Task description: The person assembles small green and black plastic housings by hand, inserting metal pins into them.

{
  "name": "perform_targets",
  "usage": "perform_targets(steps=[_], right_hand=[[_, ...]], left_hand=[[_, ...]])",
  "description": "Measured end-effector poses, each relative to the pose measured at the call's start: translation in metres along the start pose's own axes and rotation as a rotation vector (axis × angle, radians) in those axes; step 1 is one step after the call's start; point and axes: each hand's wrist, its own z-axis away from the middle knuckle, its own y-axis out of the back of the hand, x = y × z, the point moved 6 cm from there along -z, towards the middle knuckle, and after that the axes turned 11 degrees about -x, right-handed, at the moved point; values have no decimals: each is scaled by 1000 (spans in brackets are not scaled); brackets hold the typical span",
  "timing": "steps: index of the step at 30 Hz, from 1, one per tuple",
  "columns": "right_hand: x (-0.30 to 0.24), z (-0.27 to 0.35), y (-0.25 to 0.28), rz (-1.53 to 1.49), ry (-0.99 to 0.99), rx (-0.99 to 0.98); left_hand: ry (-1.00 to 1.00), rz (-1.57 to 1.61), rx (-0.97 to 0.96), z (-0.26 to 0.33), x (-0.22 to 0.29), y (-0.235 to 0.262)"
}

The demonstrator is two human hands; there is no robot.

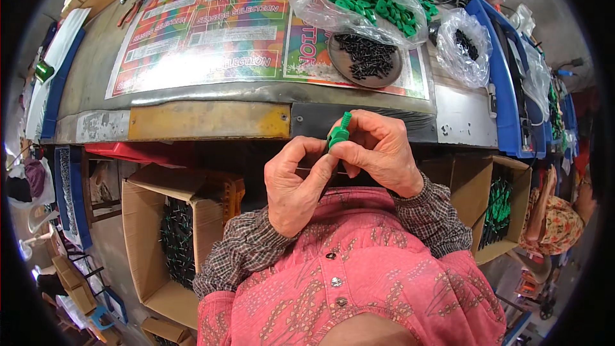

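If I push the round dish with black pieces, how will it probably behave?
The round dish would likely slide, not roll, since it lies flat. Its small black pieces may scatter if it tips, being loosely heaped.

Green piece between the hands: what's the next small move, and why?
Perhaps steady the green piece with the left hand, then press gently with the right hand's thumb: both hands pinch it, and its ribbed stem sticks out uncovered.

Multicoloured printed sheet (246, 47), bold repeated lettering (238, 15)
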Motion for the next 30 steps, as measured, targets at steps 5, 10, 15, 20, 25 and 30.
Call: perform_targets(steps=[5,10,15,20,25,30], right_hand=[[-7,0,1,-34,48,96],[-14,-3,-3,-81,179,178],[-13,-15,-2,-121,199,163],[-11,-25,9,-63,180,136],[-7,-28,8,67,180,106],[-10,-30,7,180,181,72]], left_hand=[[-216,-348,44,1,21,0],[-447,-798,186,3,47,2],[-510,-894,177,-5,62,11],[-516,-1049,193,-48,79,55],[-501,-1250,219,-124,80,126],[-419,-1424,260,-193,80,189]])
